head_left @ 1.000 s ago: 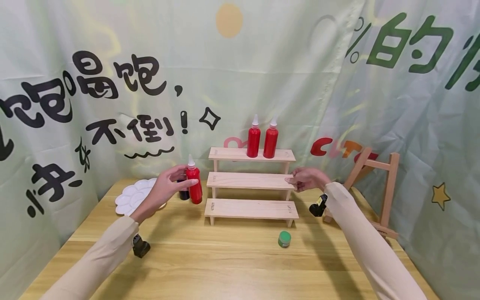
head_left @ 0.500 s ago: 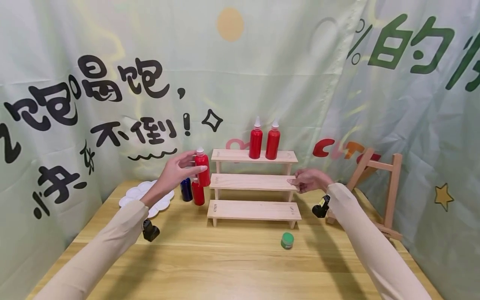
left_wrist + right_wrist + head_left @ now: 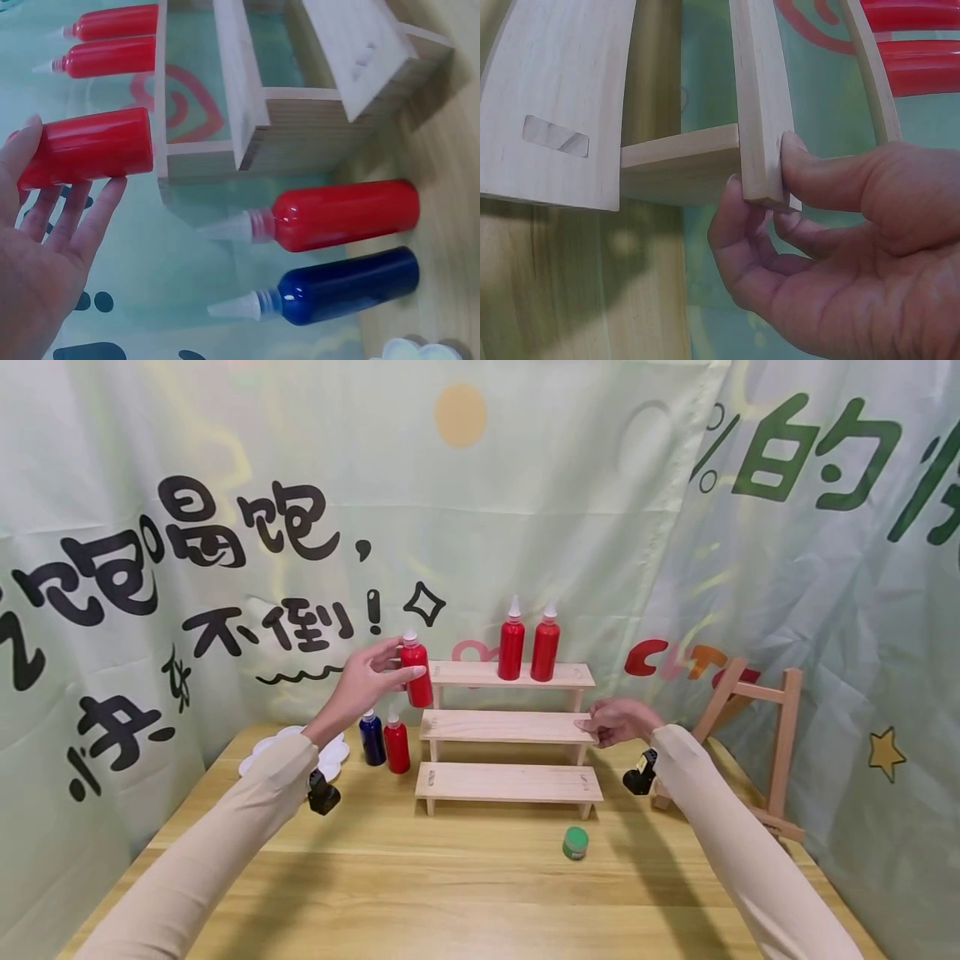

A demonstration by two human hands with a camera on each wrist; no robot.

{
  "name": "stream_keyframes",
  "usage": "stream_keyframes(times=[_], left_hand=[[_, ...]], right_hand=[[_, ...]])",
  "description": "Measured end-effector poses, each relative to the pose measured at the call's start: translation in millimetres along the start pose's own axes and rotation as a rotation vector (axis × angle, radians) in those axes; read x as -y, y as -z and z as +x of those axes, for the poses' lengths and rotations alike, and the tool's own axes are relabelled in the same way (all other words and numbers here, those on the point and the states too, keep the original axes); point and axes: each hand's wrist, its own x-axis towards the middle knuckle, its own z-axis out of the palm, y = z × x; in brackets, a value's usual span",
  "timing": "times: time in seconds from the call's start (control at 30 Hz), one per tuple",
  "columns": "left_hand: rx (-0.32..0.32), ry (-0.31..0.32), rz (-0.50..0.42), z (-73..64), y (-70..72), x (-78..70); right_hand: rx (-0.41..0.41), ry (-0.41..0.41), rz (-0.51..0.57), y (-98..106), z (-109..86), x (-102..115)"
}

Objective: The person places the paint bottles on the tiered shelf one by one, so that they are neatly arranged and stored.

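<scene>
My left hand [image 3: 369, 675] holds a red squeeze bottle [image 3: 417, 675] upright between thumb and fingers, off the table at the left end of the rack's top shelf. In the left wrist view that bottle [image 3: 97, 148] appears beside the top board's end. The three-tier wooden rack [image 3: 506, 727] stands on the table. My right hand [image 3: 621, 722] pinches the right end of its middle shelf; in the right wrist view, thumb and fingers grip the board [image 3: 761, 105]. Two red bottles [image 3: 512, 650] with white nozzles stand on the top shelf's right half.
Left of the rack, a red bottle [image 3: 397, 747] and a dark blue bottle [image 3: 372, 740] stand on the table. A white scalloped palette [image 3: 258, 758] lies behind my left forearm. A green-lidded jar [image 3: 575, 842] sits in front of the rack. At right stands a wooden easel [image 3: 780, 743].
My left hand has lifted the red bottle up and to the right, from beside the blue bottle to top-shelf height. Another red bottle behind it came into view. My right hand keeps its grip.
</scene>
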Motion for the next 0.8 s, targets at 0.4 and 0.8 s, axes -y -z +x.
stream_keyframes(times=[0.4,0.8], left_hand=[[-0.022,0.000,0.006,25.0,-11.6,-14.0],[-0.034,-0.022,0.009,43.3,-27.2,-18.5]], right_hand=[[0.008,0.009,-0.002,0.6,-1.3,1.1],[0.051,0.019,0.021,3.3,-2.1,1.1]])
